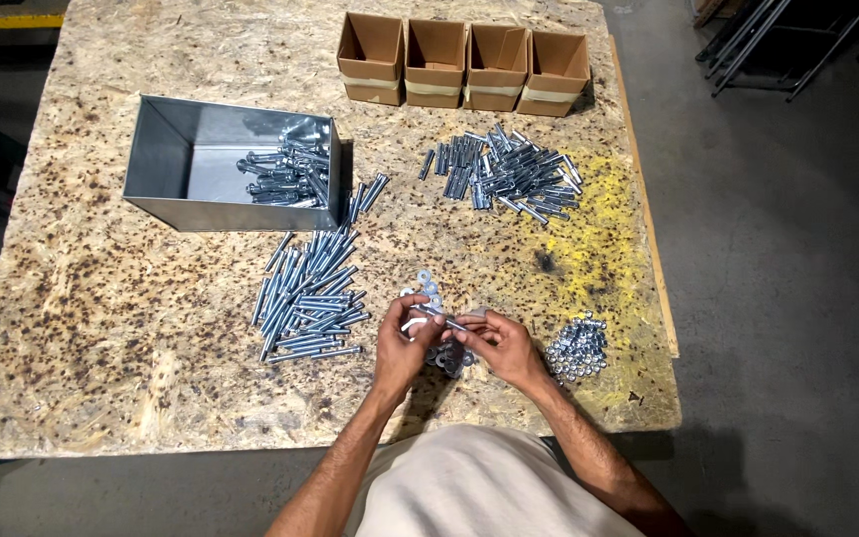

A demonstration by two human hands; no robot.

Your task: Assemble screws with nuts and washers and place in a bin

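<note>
Together, one bolt [441, 318] is pinched by left hand [400, 350] and right hand [505, 348], both grips closed; washers [428, 284], nuts [577, 348] and loose bolts [308, 298] lie around.

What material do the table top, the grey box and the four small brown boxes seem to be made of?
Table top: looks like pressed wood-chip board, unfinished, with flakes visible across the surface and a yellow stain on the right.
Grey box: probably sheet metal, with smooth, dull-shiny walls and sharp folded corners.
Four small brown boxes: likely cardboard, matte brown with open flaps.
</note>
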